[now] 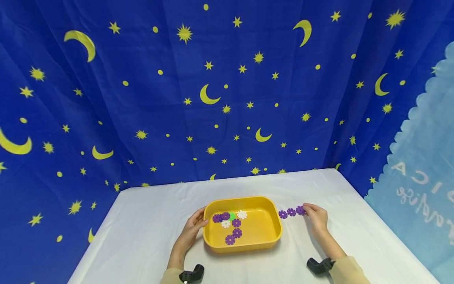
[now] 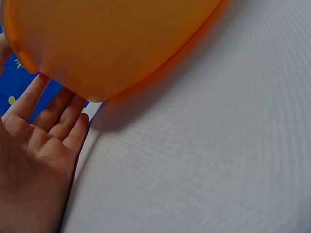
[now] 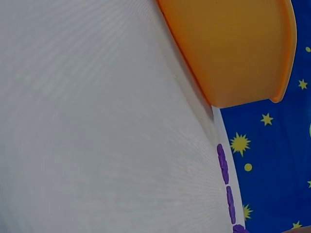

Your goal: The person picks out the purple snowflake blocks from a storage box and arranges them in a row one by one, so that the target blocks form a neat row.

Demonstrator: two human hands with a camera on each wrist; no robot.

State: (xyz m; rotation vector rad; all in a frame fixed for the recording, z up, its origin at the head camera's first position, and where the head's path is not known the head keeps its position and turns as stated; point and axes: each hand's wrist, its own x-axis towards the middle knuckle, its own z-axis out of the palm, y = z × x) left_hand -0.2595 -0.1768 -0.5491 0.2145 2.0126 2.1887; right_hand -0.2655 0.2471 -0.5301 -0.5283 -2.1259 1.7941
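My left hand [image 1: 189, 232] grips the left end of a yellow plastic tub [image 1: 248, 247], thumb at the rim and fingers along the outer wall. In the left wrist view, the fingers [image 2: 75, 128] reach up against the tub wall [image 2: 121, 48]. Inside the tub lie several notched snowflake discs: purple ones [image 1: 230, 239], white ones [image 1: 242, 214] and a green one [image 1: 232, 216]. To the right of the tub, three purple snowflake discs [image 1: 291, 212] form a row on the table. My right hand [image 1: 317, 218] pinches the rightmost purple disc [image 1: 300, 210] at its edge.
A white cloth [image 1: 134, 236] covers the table. Behind it and at the sides hangs a blue curtain [image 1: 170, 118] with yellow moons and stars. A light blue cloth with lettering [image 1: 422, 169] hangs at the right. Black camera mounts [image 1: 319, 266] sit on both wrists.
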